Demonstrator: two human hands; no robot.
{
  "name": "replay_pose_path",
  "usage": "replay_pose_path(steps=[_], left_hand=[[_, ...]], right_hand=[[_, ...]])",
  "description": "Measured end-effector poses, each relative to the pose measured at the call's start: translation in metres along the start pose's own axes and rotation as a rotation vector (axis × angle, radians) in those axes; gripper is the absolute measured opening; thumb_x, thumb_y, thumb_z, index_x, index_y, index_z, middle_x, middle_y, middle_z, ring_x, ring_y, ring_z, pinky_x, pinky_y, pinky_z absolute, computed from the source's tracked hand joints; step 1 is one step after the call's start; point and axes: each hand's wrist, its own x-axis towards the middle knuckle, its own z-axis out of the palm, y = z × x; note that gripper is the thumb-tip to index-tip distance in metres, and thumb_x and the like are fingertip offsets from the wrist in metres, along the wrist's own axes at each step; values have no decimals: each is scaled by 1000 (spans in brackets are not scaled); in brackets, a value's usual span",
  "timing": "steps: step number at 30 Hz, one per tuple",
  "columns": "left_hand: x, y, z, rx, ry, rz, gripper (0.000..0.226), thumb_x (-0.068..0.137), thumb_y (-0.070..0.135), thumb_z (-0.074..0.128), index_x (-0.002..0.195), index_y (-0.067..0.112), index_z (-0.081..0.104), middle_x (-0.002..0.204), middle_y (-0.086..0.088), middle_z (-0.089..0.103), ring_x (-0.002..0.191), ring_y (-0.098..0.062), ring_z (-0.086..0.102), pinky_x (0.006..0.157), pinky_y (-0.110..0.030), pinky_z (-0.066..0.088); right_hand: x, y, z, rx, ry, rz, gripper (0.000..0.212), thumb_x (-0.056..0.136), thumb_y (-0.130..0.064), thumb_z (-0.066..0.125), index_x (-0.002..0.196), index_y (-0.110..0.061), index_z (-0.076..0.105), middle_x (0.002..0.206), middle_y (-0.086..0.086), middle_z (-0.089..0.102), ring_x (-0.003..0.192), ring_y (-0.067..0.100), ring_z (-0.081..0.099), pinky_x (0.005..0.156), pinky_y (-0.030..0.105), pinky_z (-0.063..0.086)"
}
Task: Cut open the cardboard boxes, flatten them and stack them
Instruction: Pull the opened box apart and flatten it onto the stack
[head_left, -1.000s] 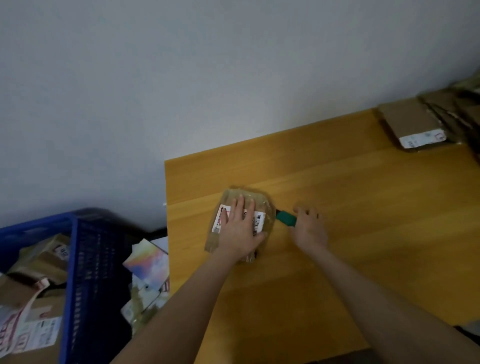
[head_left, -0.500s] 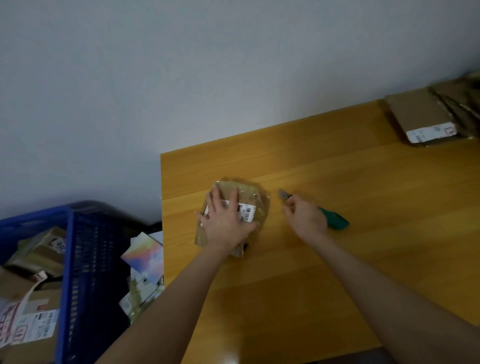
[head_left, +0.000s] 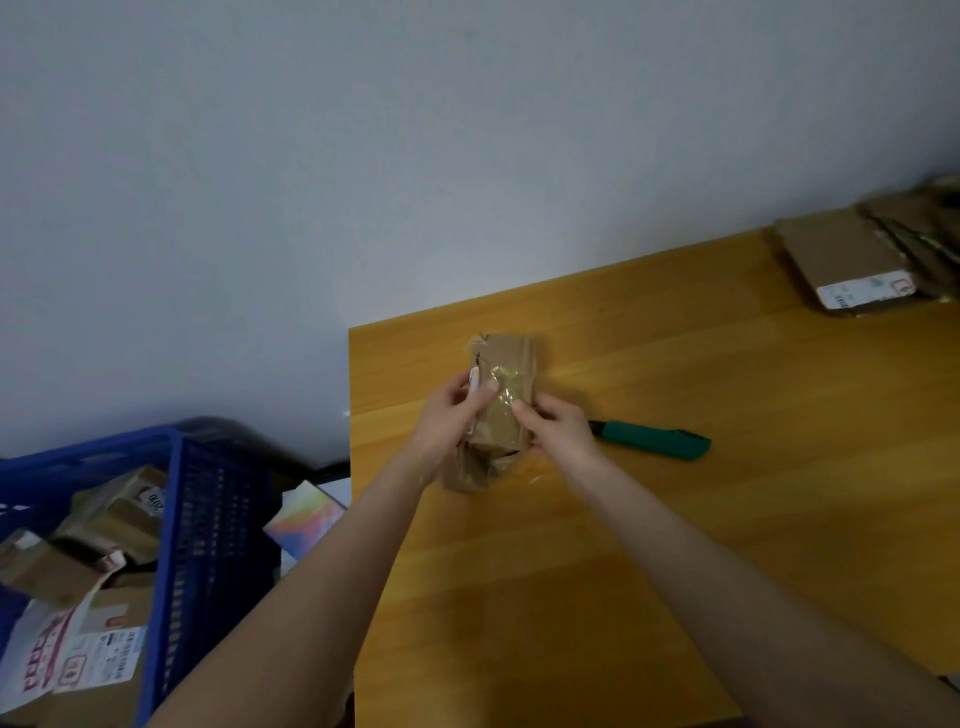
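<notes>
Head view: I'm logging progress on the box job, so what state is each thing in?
small box, held on edge between both hands, tape on it.
left hand, fingers grip the box's left side.
right hand, fingers grip the box's right side.
green knife, lying on the table, unheld.
flattened cardboard, stacked at the table's far right.
blue crate, holding other boxes.

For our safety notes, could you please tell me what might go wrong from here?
1. The green knife lies loose on the table, blade end toward the right hand; a careless reach could nick it.
2. The left hand and the right grip the taped box near the table's left edge; a slip might drop it off the side.
</notes>
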Motion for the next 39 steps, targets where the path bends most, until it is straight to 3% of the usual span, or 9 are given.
replay_pose_path(steps=[6,9,11,15,19,24,28,34,39], left_hand=[[-5,13,-17,-11,145,-81,29,74,15,83,97,8,66,83,-1,72,66,-11,69,61,-25,58],[-9,15,-35,-83,162,-92,26,77,8,79,99,7,65,76,-1,73,61,-13,69,53,-26,57],[-11,15,-45,-118,132,-92,24,79,4,76,100,6,63,70,-2,72,57,-15,67,55,-29,56],[-15,18,-56,-243,41,-104,21,84,0,68,104,6,63,74,-5,72,61,-17,69,57,-33,58],[-12,24,-54,-333,67,-91,14,87,3,66,101,6,64,86,-9,72,71,-20,70,71,-38,60],[-10,15,-44,-294,77,-129,21,86,8,69,106,8,64,89,-6,73,74,-18,71,60,-30,59],[-13,-3,-49,-359,156,-219,17,87,1,67,101,9,63,82,-6,73,69,-20,70,54,-30,57],[-18,-4,-75,-353,-41,-153,14,90,0,59,98,10,64,85,-7,73,72,-18,71,65,-35,60],[-22,2,-87,-318,-136,-159,34,76,11,66,110,7,62,101,-13,67,90,-28,64,83,-44,56]], right_hand=[[-6,-19,0,-132,-43,-44,43,95,-41,54,131,-17,58,130,1,60,116,16,56,102,36,45],[-7,-20,-12,-214,81,-32,48,92,-37,61,135,-17,53,136,1,54,118,16,52,93,26,45],[-9,-21,-21,-167,129,-4,66,85,-38,69,142,-17,42,140,3,49,118,18,50,88,25,44],[-11,-28,-31,-91,137,96,99,74,-50,77,151,-18,23,152,4,32,136,28,36,106,43,35],[-14,-35,-40,46,10,168,68,79,-35,77,136,-11,47,124,0,60,107,18,59,87,37,51],[-16,-34,-34,30,85,70,47,87,-18,70,130,-9,54,103,-4,64,89,9,59,67,25,46],[-21,-21,-30,-76,74,91,52,85,-22,73,130,-8,52,114,1,63,95,13,58,78,27,46],[-17,-12,-32,-56,12,160,118,63,-59,73,154,-24,7,158,7,21,141,30,29,113,52,27],[-13,-13,-34,201,-140,290,118,56,-52,78,153,-29,14,149,6,36,123,28,49,88,46,49]])
